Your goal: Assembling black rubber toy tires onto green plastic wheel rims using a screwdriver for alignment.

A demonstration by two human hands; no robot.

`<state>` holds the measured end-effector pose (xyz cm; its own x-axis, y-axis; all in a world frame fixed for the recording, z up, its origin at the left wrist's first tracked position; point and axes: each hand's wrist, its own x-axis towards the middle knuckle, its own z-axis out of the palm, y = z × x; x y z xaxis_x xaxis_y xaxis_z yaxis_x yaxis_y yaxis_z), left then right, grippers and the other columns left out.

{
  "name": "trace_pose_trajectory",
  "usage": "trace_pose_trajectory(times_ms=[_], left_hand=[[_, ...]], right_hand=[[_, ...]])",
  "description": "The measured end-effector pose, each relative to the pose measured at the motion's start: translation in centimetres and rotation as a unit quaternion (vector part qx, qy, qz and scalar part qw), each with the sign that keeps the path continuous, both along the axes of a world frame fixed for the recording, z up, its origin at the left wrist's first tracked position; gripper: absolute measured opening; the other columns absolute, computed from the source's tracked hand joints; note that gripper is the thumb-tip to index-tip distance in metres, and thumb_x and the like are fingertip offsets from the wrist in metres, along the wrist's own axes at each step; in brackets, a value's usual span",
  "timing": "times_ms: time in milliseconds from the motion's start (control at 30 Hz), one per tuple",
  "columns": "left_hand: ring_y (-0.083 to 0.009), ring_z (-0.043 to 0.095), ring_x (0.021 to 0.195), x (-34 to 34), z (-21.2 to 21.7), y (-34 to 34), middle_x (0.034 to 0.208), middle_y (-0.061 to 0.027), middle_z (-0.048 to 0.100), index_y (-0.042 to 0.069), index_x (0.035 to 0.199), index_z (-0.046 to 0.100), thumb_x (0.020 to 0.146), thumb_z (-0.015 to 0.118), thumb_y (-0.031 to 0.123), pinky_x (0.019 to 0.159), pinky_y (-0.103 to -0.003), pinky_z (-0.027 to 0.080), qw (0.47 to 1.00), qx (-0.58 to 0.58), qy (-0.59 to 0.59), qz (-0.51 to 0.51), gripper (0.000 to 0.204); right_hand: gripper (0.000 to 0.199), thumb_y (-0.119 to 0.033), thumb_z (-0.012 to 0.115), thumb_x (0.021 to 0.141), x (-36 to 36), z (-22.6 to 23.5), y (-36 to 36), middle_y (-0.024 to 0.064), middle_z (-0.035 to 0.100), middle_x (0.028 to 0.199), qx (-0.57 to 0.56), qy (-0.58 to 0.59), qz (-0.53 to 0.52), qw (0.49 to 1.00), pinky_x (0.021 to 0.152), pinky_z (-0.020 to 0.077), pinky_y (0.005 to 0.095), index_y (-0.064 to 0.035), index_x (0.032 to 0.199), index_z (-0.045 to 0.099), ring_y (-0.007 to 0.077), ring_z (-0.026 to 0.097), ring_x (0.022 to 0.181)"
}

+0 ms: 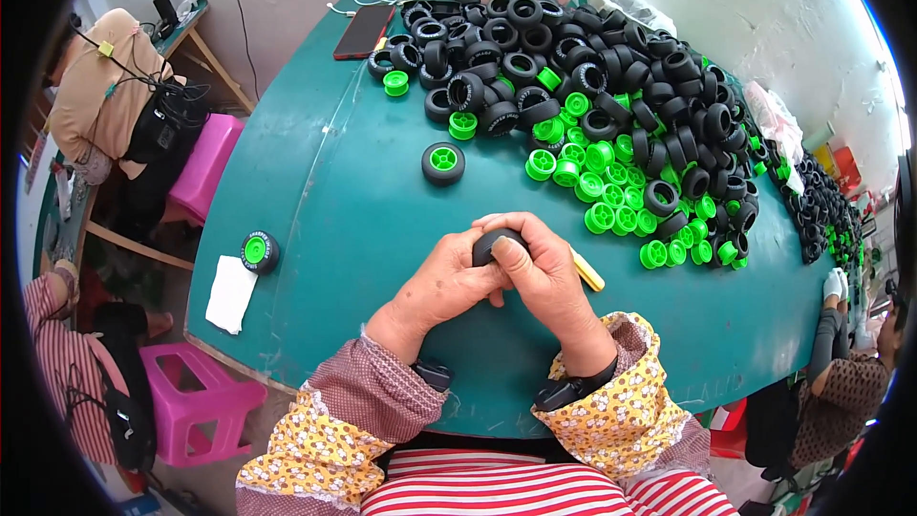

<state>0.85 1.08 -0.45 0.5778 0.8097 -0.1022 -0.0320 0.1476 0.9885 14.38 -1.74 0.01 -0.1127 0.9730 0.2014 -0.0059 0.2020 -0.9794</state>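
Both my hands are wrapped round one small black toy tyre (489,247) above the green table. My left hand (444,277) grips its left side, and my right hand (543,272) presses its thumb onto it from the right. Whether a rim sits inside that tyre is hidden by my fingers. Just right of my right hand lies a yellow-handled tool (586,270), partly covered by it. Beyond my hands a wheel with a green rim in a black tyre (443,163) lies flat. Another such wheel (259,251) rests farther left, by a folded white cloth (230,294).
A big heap of black tyres (501,33) and loose green rims (600,158) covers the table's far right. A dark tablet-like device (364,32) lies at the back edge. Pink stools (196,406) stand left. Other people sit left and right; one at right wears white gloves (835,284).
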Motion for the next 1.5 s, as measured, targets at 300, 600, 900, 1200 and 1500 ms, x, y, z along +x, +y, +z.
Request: trace_pose_trajectory(times_ms=[300,600,900,1200,1500], left_hand=[[-0.0103,0.054,0.067,1.3,-0.1,-0.6,0.076,-0.0038,0.058,-0.004,0.103,0.053,0.076,0.061,0.018,0.063,-0.024,0.045,0.991,0.075,0.070,0.085,0.036],[-0.0072,0.052,0.061,1.3,0.7,-0.8,0.072,-0.0003,0.055,0.002,0.097,0.055,0.081,0.059,0.019,0.053,-0.018,0.042,0.974,-0.070,-0.126,0.176,0.024],[-0.0043,0.045,0.048,0.2,0.0,0.0,0.059,0.0028,0.049,0.002,0.103,0.054,0.082,0.059,0.019,0.041,-0.018,0.035,0.999,-0.026,-0.021,0.029,0.028],[-0.0045,0.048,0.054,1.1,-0.8,-0.5,0.068,0.0018,0.053,0.003,0.104,0.056,0.079,0.059,0.013,0.047,-0.018,0.040,0.973,0.191,0.065,0.116,0.027],[-0.0056,0.050,0.061,0.6,0.5,-0.5,0.072,0.0003,0.055,0.003,0.090,0.059,0.080,0.056,0.017,0.053,-0.018,0.041,0.978,-0.046,-0.104,0.177,0.018]], right_hand=[[0.027,-0.028,0.043,0.091,-0.9,-1.5,0.1,0.0106,0.057,0.099,-0.121,0.236,-0.036,0.963,0.074,0.0456,0.0262,-0.0029,0.095,0.051,0.0124,0.054,0.083],[0.026,-0.027,0.042,0.092,-1.6,-1.1,0.0,0.0000,0.051,0.083,-0.104,0.243,-0.058,0.963,0.064,0.0407,0.0184,-0.0031,0.100,0.049,0.0056,0.047,0.075],[0.025,-0.023,0.043,0.092,-0.3,-1.3,0.6,0.0023,0.053,0.080,0.010,0.061,-0.042,0.997,0.062,0.0442,0.0210,-0.0004,0.100,0.050,0.0085,0.051,0.067],[0.028,-0.027,0.040,0.093,-0.8,-1.6,0.2,0.0030,0.054,0.081,-0.178,0.315,-0.021,0.932,0.055,0.0459,0.0252,-0.0016,0.099,0.050,0.0116,0.053,0.065],[0.026,-0.025,0.044,0.092,-1.8,-1.8,0.1,0.0009,0.053,0.089,-0.048,0.202,-0.091,0.974,0.056,0.0420,0.0205,-0.0025,0.102,0.049,0.0060,0.047,0.069]])
